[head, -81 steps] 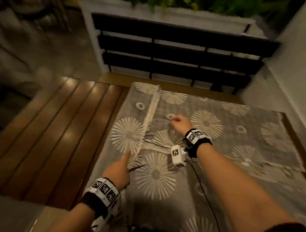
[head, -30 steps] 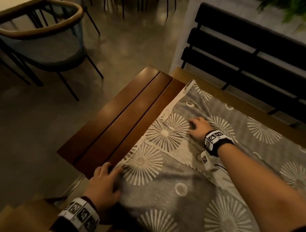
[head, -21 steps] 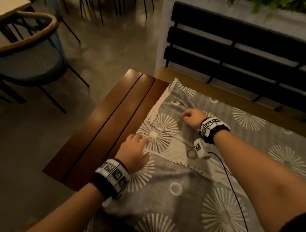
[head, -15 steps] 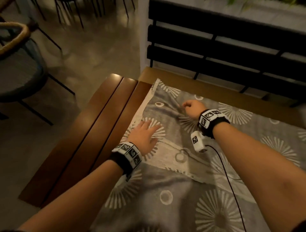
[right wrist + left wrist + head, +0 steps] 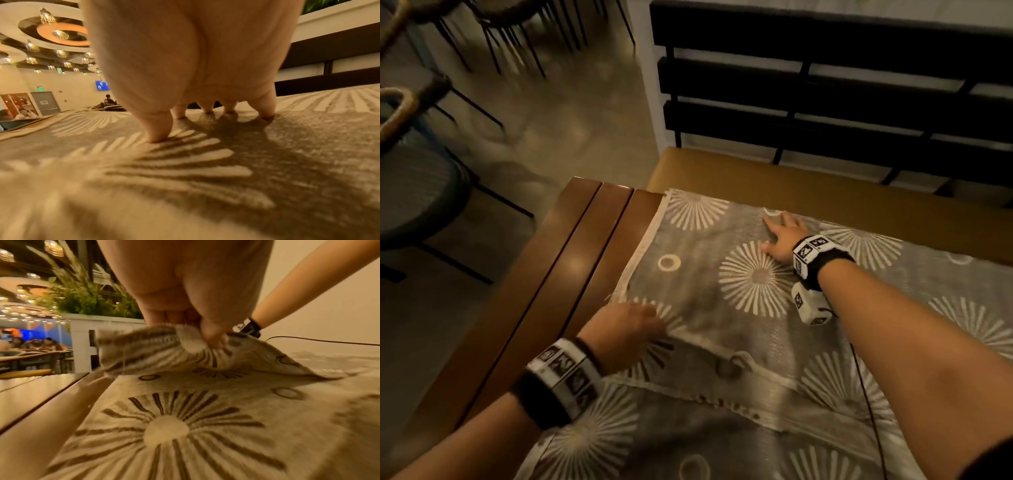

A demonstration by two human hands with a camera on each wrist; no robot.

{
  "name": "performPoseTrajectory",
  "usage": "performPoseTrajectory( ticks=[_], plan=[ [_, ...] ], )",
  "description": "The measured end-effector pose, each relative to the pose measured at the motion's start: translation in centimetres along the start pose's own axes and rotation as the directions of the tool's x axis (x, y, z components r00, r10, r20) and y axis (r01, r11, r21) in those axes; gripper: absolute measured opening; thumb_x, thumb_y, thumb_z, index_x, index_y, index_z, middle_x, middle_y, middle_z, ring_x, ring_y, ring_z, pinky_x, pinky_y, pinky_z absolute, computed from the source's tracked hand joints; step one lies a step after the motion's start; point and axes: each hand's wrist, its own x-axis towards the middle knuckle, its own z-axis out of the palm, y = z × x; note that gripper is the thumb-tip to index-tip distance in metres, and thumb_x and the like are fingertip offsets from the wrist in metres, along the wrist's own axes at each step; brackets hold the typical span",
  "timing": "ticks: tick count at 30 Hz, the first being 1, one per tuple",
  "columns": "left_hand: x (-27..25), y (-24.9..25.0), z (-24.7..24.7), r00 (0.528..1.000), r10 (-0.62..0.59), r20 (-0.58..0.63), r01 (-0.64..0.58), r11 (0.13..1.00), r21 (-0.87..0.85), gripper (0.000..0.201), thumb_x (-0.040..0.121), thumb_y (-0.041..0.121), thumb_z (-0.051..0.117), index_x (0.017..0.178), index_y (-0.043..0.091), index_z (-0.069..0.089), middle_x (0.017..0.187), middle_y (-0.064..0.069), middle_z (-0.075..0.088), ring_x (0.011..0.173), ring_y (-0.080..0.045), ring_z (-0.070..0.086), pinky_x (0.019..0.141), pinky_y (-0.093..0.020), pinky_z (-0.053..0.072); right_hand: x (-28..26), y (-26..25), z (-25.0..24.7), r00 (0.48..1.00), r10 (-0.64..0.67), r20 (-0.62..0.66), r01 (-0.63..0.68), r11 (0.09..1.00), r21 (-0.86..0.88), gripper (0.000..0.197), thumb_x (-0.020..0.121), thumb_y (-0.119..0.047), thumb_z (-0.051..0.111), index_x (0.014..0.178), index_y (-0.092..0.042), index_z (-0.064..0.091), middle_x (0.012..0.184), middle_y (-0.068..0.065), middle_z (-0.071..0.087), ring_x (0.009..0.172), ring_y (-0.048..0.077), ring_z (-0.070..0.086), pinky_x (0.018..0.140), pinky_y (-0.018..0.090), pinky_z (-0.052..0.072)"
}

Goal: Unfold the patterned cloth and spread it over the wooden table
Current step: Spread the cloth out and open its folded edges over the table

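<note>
Since half a second before, the left hand (image 5: pixel 625 327) slid back to the folded flap's corner, and its grip pinched that corner of the patterned cloth (image 5: pixel 722 284) and lifted it. Beyond this grip, the right hand (image 5: pixel 784 236) pressed wide and flat on the cloth, which covered the table (image 5: pixel 571 260) partly.

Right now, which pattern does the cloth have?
Pale sunbursts and small rings on grey cloth; the head view shows it best.
</note>
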Motion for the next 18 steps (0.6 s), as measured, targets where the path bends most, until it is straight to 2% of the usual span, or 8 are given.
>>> performPoseTrajectory(
  ticks=[1,3,4,8,10,13,15,18],
  plan=[
    [-1.1,0.3,0.0,0.986,0.013,0.165,-0.011,1.0,-0.011,0.023,0.078,0.023,0.049,0.085,0.03,0.07,0.08,0.009,0.066,0.068,-0.013,0.065,0.054,-0.021,0.05,0.1,0.2,0.0,1.0,-0.002,0.003,0.002,1.0,-0.003,0.073,0.093,-0.053,0.046,0.151,-0.039,0.003,0.161,0.002,-0.011,0.146,0.036,-0.008,0.118,0.054,0.008],
    [-2.4,0.9,0.4,0.869,-0.026,0.493,0.067,0.996,-0.067,0.03,0.086,0.036,0.043,0.103,0.031,0.067,0.097,0.008,0.069,0.088,-0.014,0.065,0.075,-0.027,0.054,0.2,0.3,0.1,1.0,-0.012,-0.006,0.012,1.0,0.004,0.073,0.093,-0.052,0.046,0.151,-0.039,0.003,0.161,0.003,-0.012,0.146,0.036,-0.009,0.118,0.054,0.007],
    [-2.3,1.0,0.5,0.848,-0.052,0.528,0.126,0.986,-0.105,0.033,0.086,0.043,0.042,0.103,0.03,0.067,0.098,0.008,0.069,0.089,-0.013,0.064,0.077,-0.027,0.053,0.3,0.3,0.3,1.0,-0.016,-0.016,0.016,1.0,0.003,0.073,0.093,-0.051,0.046,0.15,-0.04,0.002,0.161,0.003,-0.012,0.146,0.036,-0.009,0.118,0.056,0.007],
    [2.9,-0.7,-0.6,0.954,-0.157,0.256,0.216,0.952,-0.218,0.054,0.078,0.059,0.032,0.086,0.019,0.067,0.082,0.004,0.066,0.073,-0.016,0.06,0.069,-0.031,0.052,0.2,0.0,0.8,0.998,-0.045,-0.049,0.043,0.998,-0.037,0.069,0.094,-0.049,0.043,0.15,-0.041,0.003,0.161,0.003,-0.01,0.147,0.034,-0.008,0.115,0.062,0.008],
    [6.7,-1.8,-0.4,0.973,-0.211,0.094,0.226,0.955,-0.191,0.045,0.086,0.055,0.039,0.1,0.02,0.064,0.1,-0.003,0.062,0.091,-0.021,0.058,0.081,-0.04,0.052,-0.7,-0.9,0.9,0.987,-0.14,-0.073,0.134,0.988,-0.081,0.068,0.093,-0.049,0.043,0.15,-0.038,0.008,0.161,0.003,-0.007,0.147,0.033,-0.006,0.115,0.062,0.006],
    [11.7,-2.8,-0.3,0.916,-0.357,0.182,0.378,0.921,-0.093,0.057,0.091,0.054,0.047,0.143,0.032,0.034,0.151,-0.01,0.032,0.14,-0.034,0.026,0.112,-0.051,0.031,-2.8,-2.6,1.2,0.949,-0.314,-0.01,0.312,0.944,-0.107,0.076,0.087,-0.062,0.046,0.15,-0.038,0.01,0.161,0.002,-0.006,0.147,0.031,-0.005,0.117,0.058,0.005],
    [13.6,-3.5,-0.2,0.871,-0.404,0.28,0.438,0.896,-0.068,0.067,0.09,0.062,0.043,0.148,0.041,0.015,0.161,-0.009,0.01,0.146,-0.037,0.005,0.116,-0.054,0.02,-3.7,-3.1,1.8,0.942,-0.329,0.062,0.334,0.935,-0.122,0.087,0.081,-0.069,0.05,0.15,-0.038,0.007,0.161,0.002,-0.009,0.147,0.03,-0.006,0.116,0.055,0.004],
    [14.4,-5.3,1.1,0.811,-0.419,0.408,0.453,0.891,0.016,0.074,0.087,0.071,0.038,0.147,0.048,0.002,0.162,-0.005,-0.004,0.147,-0.035,-0.004,0.117,-0.054,0.015,-4.0,-3.0,3.2,0.943,-0.312,0.112,0.329,0.925,-0.192,0.109,0.069,-0.078,0.056,0.149,-0.039,-0.006,0.158,0.0,-0.021,0.146,0.029,-0.015,0.114,0.059,-0.001]
  ],
)
